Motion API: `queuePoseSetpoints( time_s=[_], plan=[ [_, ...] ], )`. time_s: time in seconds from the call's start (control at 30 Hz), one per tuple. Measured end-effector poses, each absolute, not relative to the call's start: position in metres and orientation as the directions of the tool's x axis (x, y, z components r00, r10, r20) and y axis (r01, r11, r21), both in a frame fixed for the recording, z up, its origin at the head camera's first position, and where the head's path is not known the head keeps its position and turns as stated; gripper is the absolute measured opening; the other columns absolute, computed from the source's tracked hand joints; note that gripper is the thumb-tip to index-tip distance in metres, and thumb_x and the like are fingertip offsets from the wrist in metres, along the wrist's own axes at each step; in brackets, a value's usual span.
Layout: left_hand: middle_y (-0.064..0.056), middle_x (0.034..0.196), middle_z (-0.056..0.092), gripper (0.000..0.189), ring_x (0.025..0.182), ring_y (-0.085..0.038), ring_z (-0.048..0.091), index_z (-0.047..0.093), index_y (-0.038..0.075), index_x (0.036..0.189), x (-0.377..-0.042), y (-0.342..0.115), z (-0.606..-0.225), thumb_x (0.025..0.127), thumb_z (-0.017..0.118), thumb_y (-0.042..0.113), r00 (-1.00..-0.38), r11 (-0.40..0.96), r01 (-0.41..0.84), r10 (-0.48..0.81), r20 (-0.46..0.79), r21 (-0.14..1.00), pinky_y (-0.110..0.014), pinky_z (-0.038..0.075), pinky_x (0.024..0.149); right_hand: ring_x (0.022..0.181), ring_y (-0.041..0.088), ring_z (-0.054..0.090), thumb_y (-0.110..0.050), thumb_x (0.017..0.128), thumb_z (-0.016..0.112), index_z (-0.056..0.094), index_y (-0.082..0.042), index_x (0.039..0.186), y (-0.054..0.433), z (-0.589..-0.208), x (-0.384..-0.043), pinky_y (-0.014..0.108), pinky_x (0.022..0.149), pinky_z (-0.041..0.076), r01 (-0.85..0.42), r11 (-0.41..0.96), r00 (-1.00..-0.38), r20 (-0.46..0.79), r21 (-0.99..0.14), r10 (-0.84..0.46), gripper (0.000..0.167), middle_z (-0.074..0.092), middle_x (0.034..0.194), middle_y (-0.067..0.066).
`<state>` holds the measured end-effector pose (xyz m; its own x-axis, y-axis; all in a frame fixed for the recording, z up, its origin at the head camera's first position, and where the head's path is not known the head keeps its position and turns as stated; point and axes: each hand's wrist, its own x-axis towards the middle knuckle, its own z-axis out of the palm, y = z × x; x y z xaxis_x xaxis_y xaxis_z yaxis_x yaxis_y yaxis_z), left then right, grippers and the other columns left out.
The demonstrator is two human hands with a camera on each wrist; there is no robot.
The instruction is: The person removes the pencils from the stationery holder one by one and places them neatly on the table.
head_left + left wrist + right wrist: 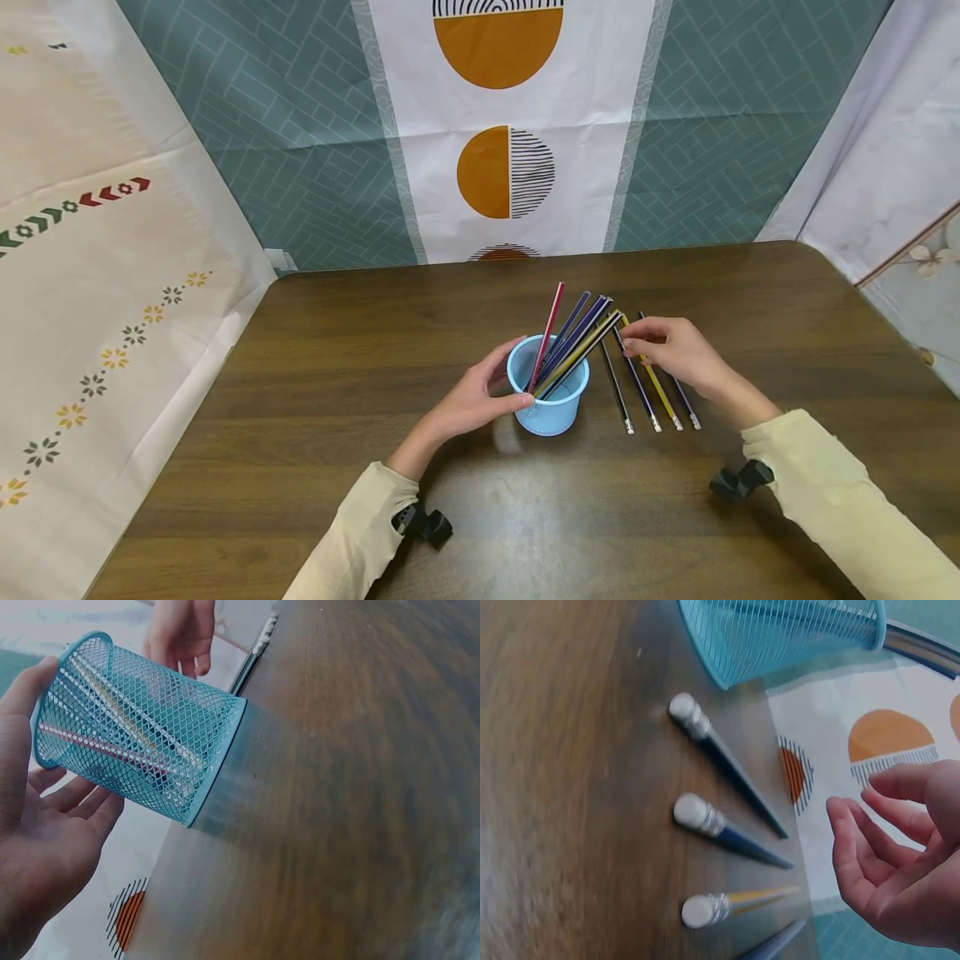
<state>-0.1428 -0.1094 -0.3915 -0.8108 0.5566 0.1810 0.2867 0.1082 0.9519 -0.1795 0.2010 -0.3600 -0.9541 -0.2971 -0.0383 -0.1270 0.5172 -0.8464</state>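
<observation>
A light blue mesh pencil cup stands upright on the table, with red, dark blue, yellow and black pencils leaning out toward the back right. My left hand holds the cup near its rim, thumb on the near side and fingers round the far side. To the cup's right, several eraser-tipped pencils lie side by side: a dark green one, a dark blue one, a yellow one and another dark one. Over their far ends hovers my right hand, fingers loosely bent with nothing between them in the right wrist view.
The brown wooden table reaches back to a hanging cloth with a patterned white strip. Pale cloths hang at the left and right. A black wrist camera sits on the left sleeve, another on the right.
</observation>
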Motion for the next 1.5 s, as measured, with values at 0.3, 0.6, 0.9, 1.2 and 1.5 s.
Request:
queuePoseSetpoints(
  time_s=[0.3,0.6,0.9,1.2,1.5],
  plan=[
    [-0.023,0.146,0.037,0.076,0.132,-0.036,0.04,0.025,-0.002,0.15,-0.136,-0.108,-0.375,0.088,0.069,0.004,-0.812,0.119,0.27,0.561,0.16,0.955,-0.047,0.033,0.107,0.091,0.033,0.061,-0.013,0.093,0.065,0.064,0.007,0.114,0.192,-0.354,-0.172,0.035,0.074,0.055,-0.174,0.442,-0.92,-0.015,-0.88,-0.392,0.028,0.065,0.106,0.017],
    [-0.022,0.145,0.038,0.074,0.132,-0.036,0.04,0.027,-0.002,0.149,-0.128,-0.107,-0.36,0.089,0.068,0.007,-0.813,0.119,0.266,0.561,0.156,0.957,-0.047,0.033,0.107,0.084,0.033,0.061,-0.011,0.092,0.066,0.065,0.007,0.11,0.185,-0.348,-0.166,0.035,0.072,0.055,-0.198,0.402,-0.899,0.002,-0.894,-0.438,0.025,0.064,0.1,0.014],
    [-0.019,0.147,0.037,0.078,0.133,-0.032,0.04,0.026,0.004,0.151,-0.141,-0.108,-0.386,0.088,0.071,0.009,-0.815,0.125,0.267,0.558,0.155,0.955,-0.043,0.034,0.107,0.085,0.03,0.059,-0.012,0.092,0.067,0.067,0.004,0.107,0.182,-0.344,-0.161,0.036,0.07,0.055,-0.235,0.39,-0.885,0.03,-0.89,-0.464,0.022,0.065,0.098,0.012],
    [-0.012,0.146,0.04,0.079,0.131,-0.026,0.042,0.027,0.007,0.151,-0.143,-0.111,-0.393,0.089,0.072,0.021,-0.814,0.118,0.293,0.552,0.183,0.949,-0.039,0.036,0.106,0.084,0.035,0.059,-0.014,0.091,0.068,0.068,0.002,0.105,0.178,-0.339,-0.159,0.036,0.069,0.054,-0.226,0.39,-0.886,0.021,-0.892,-0.464,0.021,0.065,0.096,0.011],
    [-0.011,0.146,0.041,0.078,0.131,-0.024,0.043,0.03,0.011,0.151,-0.142,-0.11,-0.392,0.088,0.072,0.031,-0.813,0.119,0.303,0.55,0.192,0.945,-0.037,0.037,0.106,0.087,0.032,0.058,-0.01,0.089,0.069,0.067,0.005,0.105,0.172,-0.34,-0.157,0.04,0.073,0.055,-0.22,0.372,-0.893,0.033,-0.902,-0.45,0.022,0.066,0.098,0.013]
  ],
)
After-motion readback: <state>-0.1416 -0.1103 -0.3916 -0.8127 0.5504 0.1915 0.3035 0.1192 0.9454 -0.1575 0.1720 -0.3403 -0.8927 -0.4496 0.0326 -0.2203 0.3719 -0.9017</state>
